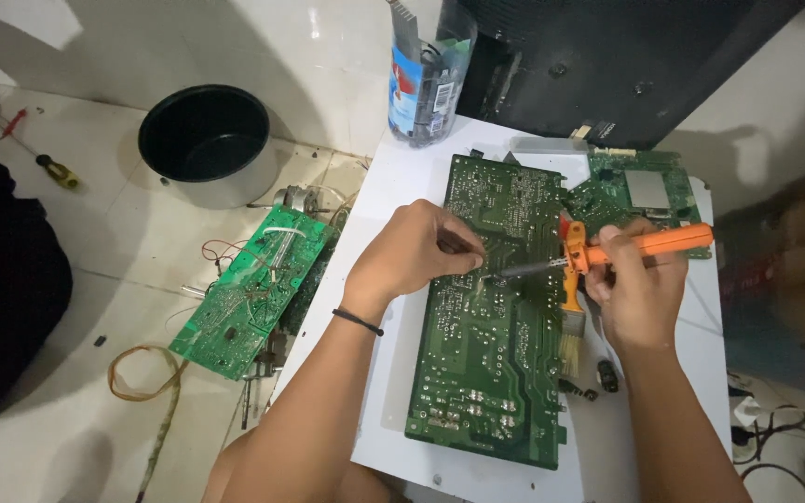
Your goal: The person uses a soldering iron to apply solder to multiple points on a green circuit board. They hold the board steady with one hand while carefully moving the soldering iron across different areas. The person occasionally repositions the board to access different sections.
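left grip point(421, 251) pinched, right grip point(635, 279) clenched

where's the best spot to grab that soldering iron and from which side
By the orange handle, coming from the right end, where the right hand already grips it. The dark metal tip points left at the large green circuit board, so probably best avoided.

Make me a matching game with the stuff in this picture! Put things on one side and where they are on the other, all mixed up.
Things:
1. soldering iron
2. black pot
3. big green circuit board
4. screwdriver

Places:
A. on the white table, under both hands
B. on the floor, far left
C. in the right hand
D. on the floor, beside the table's far left corner

Pairs: 1-C, 2-D, 3-A, 4-B
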